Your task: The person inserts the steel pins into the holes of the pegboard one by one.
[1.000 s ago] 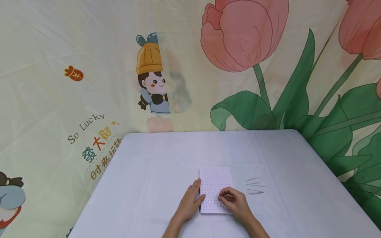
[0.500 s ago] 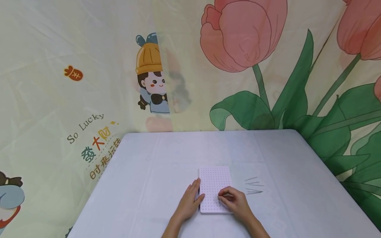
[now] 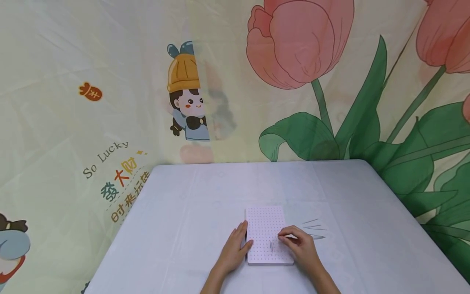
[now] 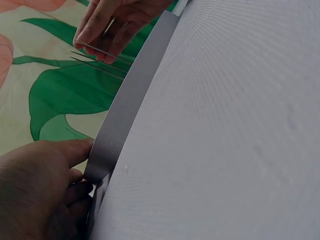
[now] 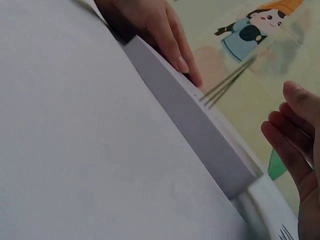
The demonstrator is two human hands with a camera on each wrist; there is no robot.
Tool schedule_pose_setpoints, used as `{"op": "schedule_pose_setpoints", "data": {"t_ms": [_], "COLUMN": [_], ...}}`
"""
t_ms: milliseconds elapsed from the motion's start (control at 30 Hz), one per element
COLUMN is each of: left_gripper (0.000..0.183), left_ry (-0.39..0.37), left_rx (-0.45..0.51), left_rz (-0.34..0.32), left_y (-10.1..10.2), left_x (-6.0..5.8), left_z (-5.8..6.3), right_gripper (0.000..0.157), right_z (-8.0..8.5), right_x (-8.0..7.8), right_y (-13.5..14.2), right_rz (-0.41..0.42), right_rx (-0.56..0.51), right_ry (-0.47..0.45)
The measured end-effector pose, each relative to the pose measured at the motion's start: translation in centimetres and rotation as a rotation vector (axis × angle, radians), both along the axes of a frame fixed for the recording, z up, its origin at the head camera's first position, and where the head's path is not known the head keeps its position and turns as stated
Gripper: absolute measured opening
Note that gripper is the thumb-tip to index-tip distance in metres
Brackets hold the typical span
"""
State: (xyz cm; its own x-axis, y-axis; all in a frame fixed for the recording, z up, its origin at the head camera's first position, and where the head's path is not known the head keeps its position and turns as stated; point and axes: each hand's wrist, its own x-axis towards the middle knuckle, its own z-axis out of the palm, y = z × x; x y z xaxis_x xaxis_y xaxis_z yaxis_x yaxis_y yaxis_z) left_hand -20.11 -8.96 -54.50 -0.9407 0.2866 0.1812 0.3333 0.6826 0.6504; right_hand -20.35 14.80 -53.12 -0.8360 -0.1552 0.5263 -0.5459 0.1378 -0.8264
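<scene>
A white board (image 3: 262,222) with rows of small dots, perhaps holes, lies on the table. My left hand (image 3: 233,249) rests along its left edge, fingers straight and the thumb touching the board. Up to three thin dark sticks (image 3: 271,247), like needles, stand in the board's lower part; their upper ends lean slightly apart in the right wrist view (image 5: 227,82). Just right of them hovers my right hand (image 3: 302,247), over the board's right edge. Its thumb and fingers (image 5: 280,135) are apart in the right wrist view, with nothing between them.
Several more thin sticks (image 3: 311,227) lie on the white tablecloth (image 3: 213,192), right of the board and partly behind my right hand. Behind the table's far edge hangs a printed cloth (image 3: 227,81) with tulips and a cartoon figure.
My right hand has moved right and slightly away from me, off the upright sticks, which now show plainly. The left hand and the board have stayed where they were.
</scene>
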Motion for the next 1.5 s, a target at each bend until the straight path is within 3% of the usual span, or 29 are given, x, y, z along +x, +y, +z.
{"op": "schedule_pose_setpoints", "data": {"t_ms": [200, 400, 567, 1167, 1500], "left_gripper": [0.063, 0.063, 0.062, 0.063, 0.062], "left_ry": [0.003, -0.033, -0.036, -0.030, -0.027], "left_rx": [-0.006, -0.011, 0.005, -0.002, -0.012], "left_rz": [0.004, 0.013, 0.007, 0.009, 0.009], "left_y": [0.1, 0.1, 0.1, 0.1, 0.1], "left_x": [0.0, 0.1, 0.1, 0.1, 0.1], "left_z": [0.0, 0.1, 0.1, 0.2, 0.3], "right_gripper": [0.013, 0.020, 0.025, 0.020, 0.021], "right_z": [0.0, -0.9, -1.7, -1.7, -1.6], "right_x": [-0.8, -1.0, -1.1, -0.9, -0.8], "right_y": [3.9, 7.6, 9.0, 8.6, 8.5], "right_rz": [-0.216, -0.285, -0.348, -0.417, -0.417], "right_rx": [0.135, 0.303, 0.442, 0.669, 0.677], "right_ry": [0.049, 0.146, 0.194, 0.091, 0.077]}}
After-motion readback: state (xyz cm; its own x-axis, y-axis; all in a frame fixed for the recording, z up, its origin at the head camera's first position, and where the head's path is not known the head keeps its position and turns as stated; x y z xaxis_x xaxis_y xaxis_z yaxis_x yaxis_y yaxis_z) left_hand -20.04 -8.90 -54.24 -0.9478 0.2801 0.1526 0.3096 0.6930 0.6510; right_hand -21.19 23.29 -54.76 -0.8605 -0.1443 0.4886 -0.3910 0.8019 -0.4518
